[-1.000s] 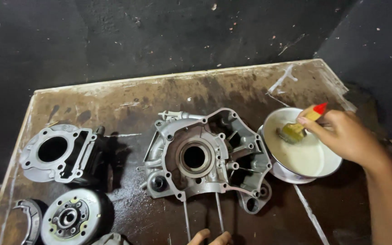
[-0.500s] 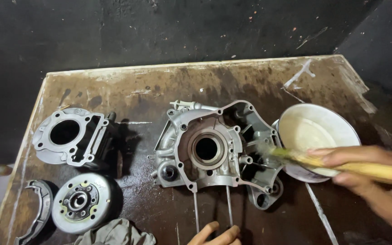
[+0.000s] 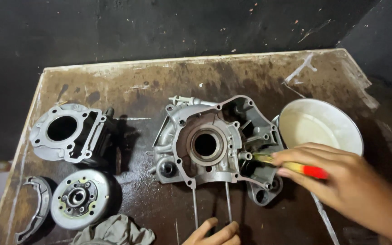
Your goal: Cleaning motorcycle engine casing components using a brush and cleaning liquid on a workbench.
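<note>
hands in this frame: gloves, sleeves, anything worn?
Both bare. The right hand shows no glove, ring, watch or band, and the forearm behind it is uncovered to the picture edge, so no sleeve is visible. The left hand shows only a few bare fingers at the bottom edge; its wrist is out of view.

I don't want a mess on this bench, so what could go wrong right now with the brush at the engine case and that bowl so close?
The right hand works the brush inside the engine case right beside the white bowl; a wrist bump might tip it. The left hand only touches the two thin rods, so the case may shift under brushing.
</note>
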